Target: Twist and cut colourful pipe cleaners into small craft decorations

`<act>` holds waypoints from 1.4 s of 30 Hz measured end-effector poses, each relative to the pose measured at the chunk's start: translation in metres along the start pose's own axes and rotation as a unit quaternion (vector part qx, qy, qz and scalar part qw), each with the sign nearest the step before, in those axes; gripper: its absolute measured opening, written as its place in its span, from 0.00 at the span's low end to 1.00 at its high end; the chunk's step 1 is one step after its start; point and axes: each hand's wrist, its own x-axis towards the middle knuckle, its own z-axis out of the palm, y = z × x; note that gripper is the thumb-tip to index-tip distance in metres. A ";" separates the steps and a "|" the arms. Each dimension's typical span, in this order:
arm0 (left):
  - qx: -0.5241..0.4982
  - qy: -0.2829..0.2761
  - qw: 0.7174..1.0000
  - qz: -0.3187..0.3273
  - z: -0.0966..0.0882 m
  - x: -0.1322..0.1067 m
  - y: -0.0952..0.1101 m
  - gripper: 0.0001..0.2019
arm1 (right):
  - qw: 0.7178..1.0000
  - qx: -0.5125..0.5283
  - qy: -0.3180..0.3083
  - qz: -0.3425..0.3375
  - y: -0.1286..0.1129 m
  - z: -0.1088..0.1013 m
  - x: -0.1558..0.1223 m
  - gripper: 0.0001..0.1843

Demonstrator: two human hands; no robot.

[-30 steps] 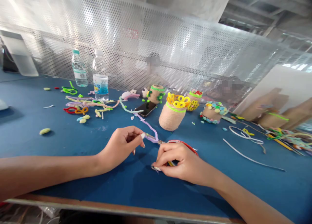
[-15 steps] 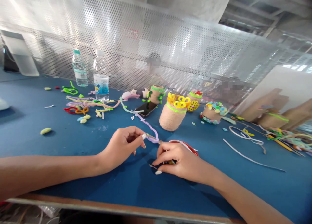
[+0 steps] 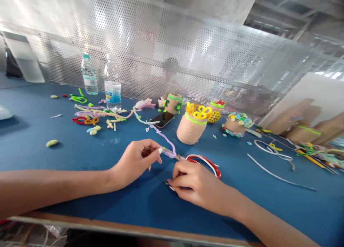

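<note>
My left hand [image 3: 135, 161] rests on the blue table [image 3: 80, 153] and pinches one end of a lilac pipe cleaner [image 3: 166, 143], which trails away toward the phone. My right hand [image 3: 192, 182] is closed around a thin stick-like tool whose tip meets the pipe cleaner at the pinch. What else its fingers hold is hidden. Red and white pipe cleaners [image 3: 208, 161] curve just behind the right hand.
A twine-wrapped jar with yellow loops [image 3: 191, 127] stands behind my hands, with similar decorated jars [image 3: 172, 103] and a phone [image 3: 162, 119] near it. Two water bottles [image 3: 113, 85] and loose pipe cleaners [image 3: 91, 114] lie at left. White strands [image 3: 271, 150] lie at right.
My right hand curled tighter and shifted slightly toward me; its fingers, spread half a second ago, are folded again. My left hand kept its pinch.
</note>
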 end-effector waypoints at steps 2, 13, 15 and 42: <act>0.000 -0.001 1.000 0.000 0.000 0.000 0.000 0.08 | 0.999 -0.025 -0.001 -0.022 -0.001 0.002 0.000 0.14; 0.007 0.011 1.000 0.004 0.000 0.001 0.002 0.10 | 0.993 0.015 0.116 -0.026 0.001 0.005 0.003 0.08; 0.003 0.013 1.000 0.002 0.000 0.001 0.002 0.10 | 0.988 0.081 0.132 0.004 0.002 0.004 0.005 0.08; 0.002 0.014 1.000 -0.004 -0.002 0.004 -0.001 0.10 | 0.861 0.443 0.131 0.212 0.009 -0.005 0.011 0.17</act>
